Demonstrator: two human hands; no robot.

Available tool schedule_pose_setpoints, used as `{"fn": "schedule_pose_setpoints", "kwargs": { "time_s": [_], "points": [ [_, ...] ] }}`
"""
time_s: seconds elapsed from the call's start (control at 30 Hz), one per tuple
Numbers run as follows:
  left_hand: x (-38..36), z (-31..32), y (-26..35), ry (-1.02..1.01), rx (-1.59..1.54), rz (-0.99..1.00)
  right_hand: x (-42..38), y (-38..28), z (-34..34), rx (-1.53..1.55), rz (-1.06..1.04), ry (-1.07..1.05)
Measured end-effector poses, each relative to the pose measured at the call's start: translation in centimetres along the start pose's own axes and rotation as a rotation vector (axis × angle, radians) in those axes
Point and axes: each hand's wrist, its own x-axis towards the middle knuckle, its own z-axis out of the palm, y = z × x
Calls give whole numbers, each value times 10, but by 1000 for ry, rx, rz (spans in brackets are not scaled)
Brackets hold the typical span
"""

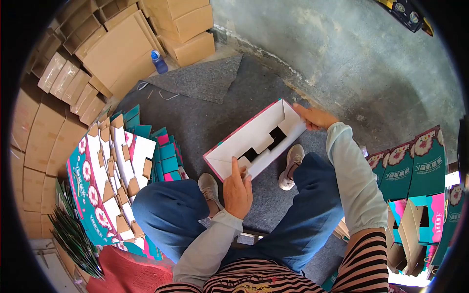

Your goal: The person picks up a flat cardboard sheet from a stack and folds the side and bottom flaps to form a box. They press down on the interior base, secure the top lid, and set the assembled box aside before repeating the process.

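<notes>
An open cardboard box (237, 140), white inside with pink outer edges, is tilted between my knees. Dark openings show between its bottom flaps. My left hand (238, 194) grips the near-left end, index finger stretched along the inside and thumb apart from it. At the far-right end, my right hand (315, 117) holds the end wall, its fingers partly hidden behind it. Beside my left knee lies a stack of flattened teal-and-pink printed cartons (110, 183) with white and brown flaps.
Brown cardboard boxes (188, 29) are piled at the back left, near a blue bottle (159, 62). Printed teal boxes (415, 168) stand on the right. A concrete wall (342, 49) rises behind. A red cloth (129, 271) and dark thin strips (73, 239) are at lower left.
</notes>
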Motion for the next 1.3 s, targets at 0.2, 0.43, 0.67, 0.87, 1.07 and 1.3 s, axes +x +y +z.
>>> {"fn": "schedule_pose_setpoints", "kwargs": {
  "time_s": [0.2, 0.43, 0.67, 0.87, 1.07, 1.3],
  "points": [
    [13, 5, -8, 131, 331, 189, -28, -4, 55, -429, -491, 568],
    [13, 6, -12, -175, 543, 294, -33, -1, 67, -686, -937, 383],
    [14, 9, -19, -235, 555, 328, -24, -1, 70, -699, -889, 241],
    [18, 8, -18, -276, 548, 321, -12, -3, 68, -724, -804, 112],
    [20, 7, -17, -307, 538, 300, -19, -6, 67, -642, -748, 57],
    [11, -15, 3, -79, 396, 400, -36, 12, 56, -248, -795, 305]
  ]
}}
